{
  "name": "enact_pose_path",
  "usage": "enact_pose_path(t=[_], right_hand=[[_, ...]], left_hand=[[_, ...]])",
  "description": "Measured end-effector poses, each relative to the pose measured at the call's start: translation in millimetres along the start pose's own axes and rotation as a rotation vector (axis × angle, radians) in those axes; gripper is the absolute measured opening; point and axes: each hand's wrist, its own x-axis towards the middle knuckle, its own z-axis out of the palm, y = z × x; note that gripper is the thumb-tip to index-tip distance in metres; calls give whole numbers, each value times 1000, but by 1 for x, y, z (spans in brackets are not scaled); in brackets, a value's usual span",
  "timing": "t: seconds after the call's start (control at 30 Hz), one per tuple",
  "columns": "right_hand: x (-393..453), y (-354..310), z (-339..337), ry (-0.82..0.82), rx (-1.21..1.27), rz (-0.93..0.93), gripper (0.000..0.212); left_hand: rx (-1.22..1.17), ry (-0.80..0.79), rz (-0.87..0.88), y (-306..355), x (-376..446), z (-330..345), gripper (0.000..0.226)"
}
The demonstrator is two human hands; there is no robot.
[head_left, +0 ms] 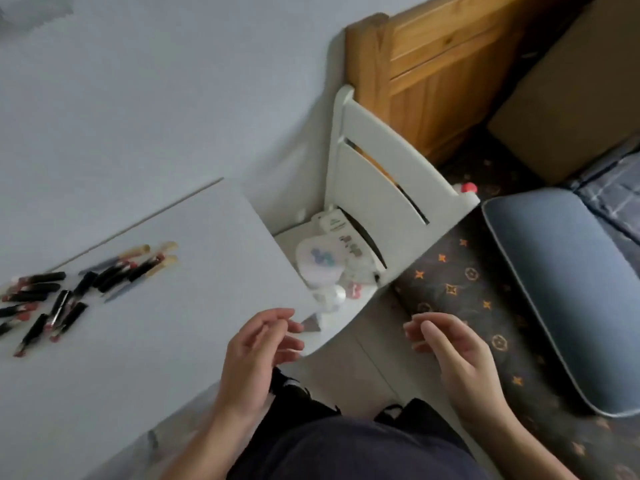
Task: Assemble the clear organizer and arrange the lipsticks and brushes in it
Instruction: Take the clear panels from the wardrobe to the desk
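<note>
Several black lipsticks (41,306) with red ends lie scattered at the left of the white table (180,306). Beside them, a little further back, lie several brushes (138,266) with pale wooden handles. My left hand (256,355) hovers over the table's right edge, fingers loosely curled and apart, holding nothing. My right hand (453,355) hangs in the air to the right of the table, above the floor, also empty with fingers apart. No clear organizer can be made out; the frame is blurred.
A white chair (381,188) stands to the right of the table, its seat loaded with white bottles and packets (329,261). Behind it is a wooden bed frame (433,64). A blue cushion (561,289) lies on a patterned dark rug (460,299).
</note>
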Motion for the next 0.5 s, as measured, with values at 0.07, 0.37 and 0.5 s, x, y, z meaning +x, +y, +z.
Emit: enact_pose_path(t=[0.07,0.37,0.5], right_hand=[[-19,7,-50,120,40,14,24],[-139,35,-176,684,211,76,24],[-182,56,-185,912,304,134,23]], left_hand=[[21,-101,-22,-4,-11,48,20],[229,-541,-20,-10,-37,206,25],[339,-711,-49,-20,-43,259,24]])
